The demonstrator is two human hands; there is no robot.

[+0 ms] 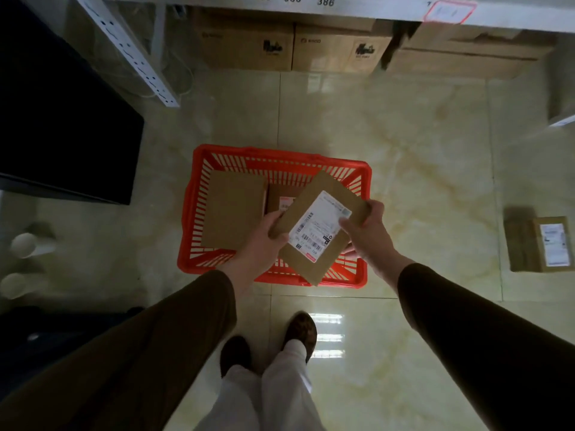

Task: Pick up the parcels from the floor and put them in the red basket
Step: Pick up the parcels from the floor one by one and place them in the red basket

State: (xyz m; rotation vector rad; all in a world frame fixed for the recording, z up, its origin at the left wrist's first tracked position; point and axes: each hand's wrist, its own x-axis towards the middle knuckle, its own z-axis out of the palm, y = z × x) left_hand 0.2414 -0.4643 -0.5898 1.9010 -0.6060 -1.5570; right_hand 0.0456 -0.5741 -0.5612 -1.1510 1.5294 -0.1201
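A flat brown cardboard parcel (323, 194) with a white shipping label is held tilted above the red basket (199, 169). My left hand (264, 241) grips its left edge and my right hand (365, 227) grips its right edge. The basket stands on the tiled floor and holds a plain brown parcel (233, 209) on its left side and a smaller labelled parcel (281, 197) partly hidden under the held one. Another labelled brown parcel (539, 244) lies on the floor at the far right.
A metal shelf (342, 7) with numbered tags runs along the top, with large cardboard boxes (339, 48) beneath it. A dark cabinet (62, 119) stands at the left. Two paper cups (21, 244) sit on the floor at the left. My feet (300, 332) are below the basket.
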